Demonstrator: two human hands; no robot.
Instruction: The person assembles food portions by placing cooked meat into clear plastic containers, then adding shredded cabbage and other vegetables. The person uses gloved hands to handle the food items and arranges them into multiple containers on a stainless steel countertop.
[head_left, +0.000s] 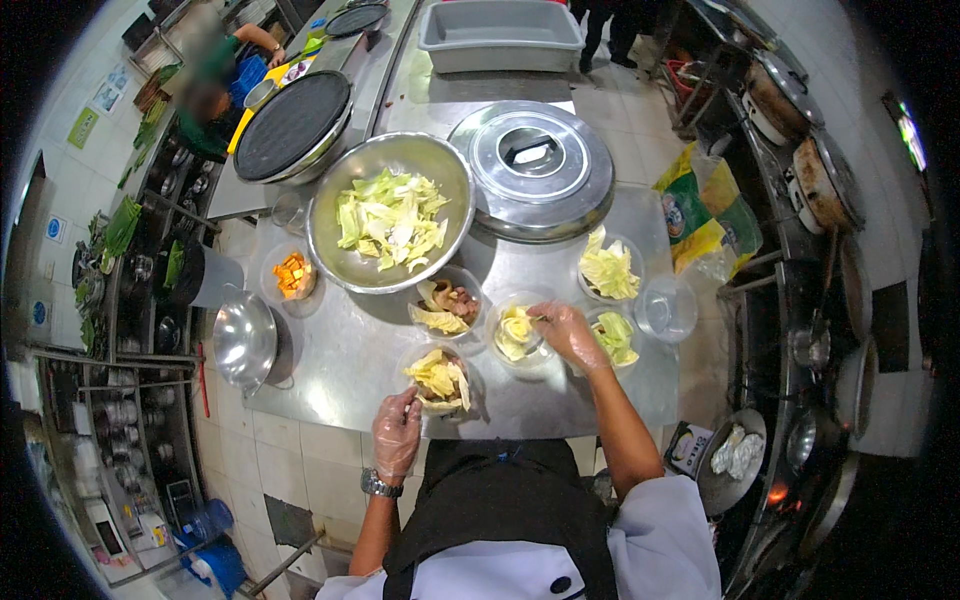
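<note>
Both my hands wear clear plastic gloves. My left hand (397,430) is closed, its fingertips at the near left rim of a clear plastic bowl of cabbage pieces (438,378); what they pinch is hidden. With my right hand (572,335) I pinch a pale cabbage leaf at the right side of another clear bowl (514,355). Left of it stands a bowl with brown meat chunks (462,303) and cabbage. Two more cabbage bowls sit to the right, one holding greener cabbage (617,338) partly behind my right hand. A large steel mixing bowl (462,205) holds cut cabbage (392,222).
On the steel table (330,370) are a bowl of orange cubes (292,275), an empty steel bowl (245,340), a large lidded pot (545,165) and an empty clear bowl (667,308). A grey tub (500,40) stands beyond. Stoves with pots (790,95) line the right; another person works far left.
</note>
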